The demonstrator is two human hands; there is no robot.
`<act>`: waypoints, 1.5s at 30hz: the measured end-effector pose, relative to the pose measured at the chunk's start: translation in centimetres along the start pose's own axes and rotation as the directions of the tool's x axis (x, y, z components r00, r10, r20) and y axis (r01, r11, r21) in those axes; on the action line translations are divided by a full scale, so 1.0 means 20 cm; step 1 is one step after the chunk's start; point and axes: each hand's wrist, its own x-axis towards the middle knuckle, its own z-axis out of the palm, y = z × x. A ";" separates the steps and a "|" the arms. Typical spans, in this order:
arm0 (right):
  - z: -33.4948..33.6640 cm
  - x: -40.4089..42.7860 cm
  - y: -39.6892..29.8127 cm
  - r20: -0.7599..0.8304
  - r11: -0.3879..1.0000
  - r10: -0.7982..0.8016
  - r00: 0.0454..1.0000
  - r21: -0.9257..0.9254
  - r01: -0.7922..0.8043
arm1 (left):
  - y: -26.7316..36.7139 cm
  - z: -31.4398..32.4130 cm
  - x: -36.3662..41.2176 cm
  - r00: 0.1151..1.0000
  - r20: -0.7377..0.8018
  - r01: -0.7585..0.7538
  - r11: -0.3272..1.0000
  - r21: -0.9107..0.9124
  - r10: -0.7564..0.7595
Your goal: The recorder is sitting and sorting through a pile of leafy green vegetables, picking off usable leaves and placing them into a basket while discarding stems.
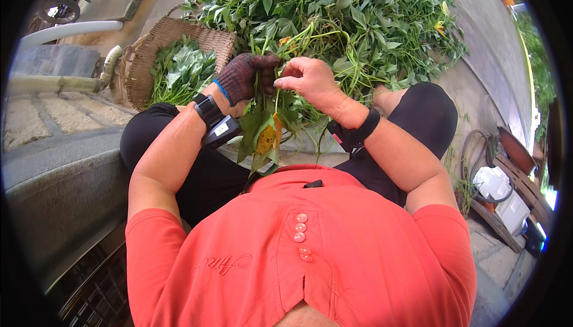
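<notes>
My left hand (pixel 248 74), in a dark knitted glove with a blue cuff, is closed around a small bunch of leafy green stems (pixel 265 136). Its leaves hang down, one of them yellow with brown spots, and cut-looking stem ends stick up above the fist. Just to the right, my bare right hand (pixel 309 80) has its thumb and forefinger pinched at a thin pale stalk beside the bunch. Beyond both hands lies a large heap of leafy green vines (pixel 358 18). A woven basket (pixel 147 51) at the left holds more leafy stems (pixel 183 69).
At the left are a low stone wall (pixel 67 170) and a pale pipe (pixel 58 83). Wooden boards (pixel 497 226), a dark hose (pixel 465 148) and white foam-like pieces (pixel 515 208) lie at the right. My bent knees flank the hands.
</notes>
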 end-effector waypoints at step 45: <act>-0.10 0.05 0.06 0.320 0.692 0.348 0.881 0.546 -0.471 | -0.05 0.07 -0.01 0.985 -0.064 -0.143 0.969 0.202 0.159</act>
